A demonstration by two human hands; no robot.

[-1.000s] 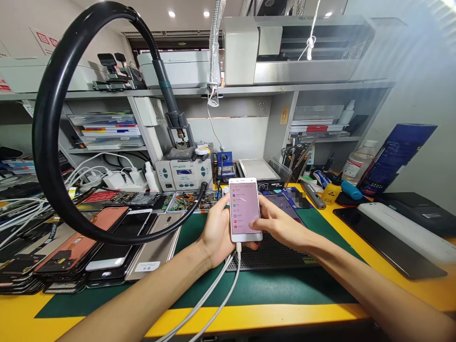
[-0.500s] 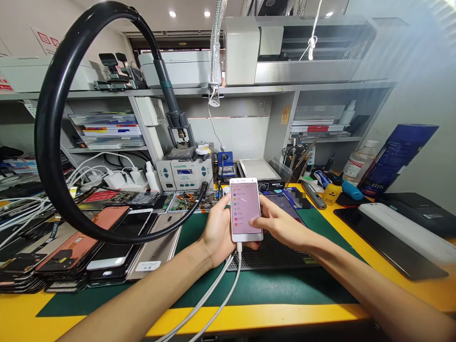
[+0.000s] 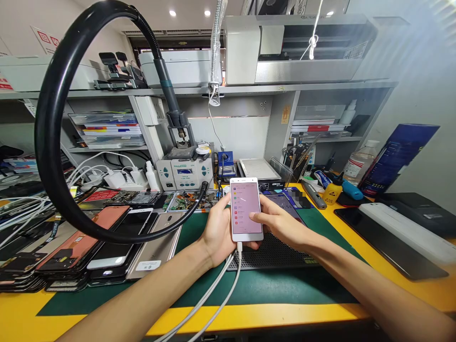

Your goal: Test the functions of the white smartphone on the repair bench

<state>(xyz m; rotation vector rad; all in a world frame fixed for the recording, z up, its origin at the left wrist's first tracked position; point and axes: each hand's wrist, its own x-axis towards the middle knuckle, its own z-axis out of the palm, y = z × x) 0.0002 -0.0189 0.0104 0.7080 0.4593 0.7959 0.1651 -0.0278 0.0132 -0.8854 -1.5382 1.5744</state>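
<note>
A white smartphone [image 3: 245,204] is held upright above the bench, its lit screen showing a pinkish list with small coloured icons. My left hand [image 3: 219,232] grips it along the left edge and from behind. On the other side, my right hand [image 3: 278,219] wraps the right edge, its thumb over the lower right part of the screen. The fingers behind the phone are mostly hidden. A white charging cable [image 3: 239,259] is plugged into the phone's bottom end and runs down towards the bench's front edge.
Stacked phones and phone parts [image 3: 117,242] lie at the left. A hot-air station [image 3: 185,173] stands behind, its thick black hose [image 3: 53,118] looping over the left side. Under my hands are a green mat [image 3: 278,289] and a black perforated pad [image 3: 270,256]. Bottles [image 3: 333,191] stand right.
The list on the phone's screen has scrolled upward. My right thumb has shifted slightly up the screen. Both hands keep their hold on the phone.
</note>
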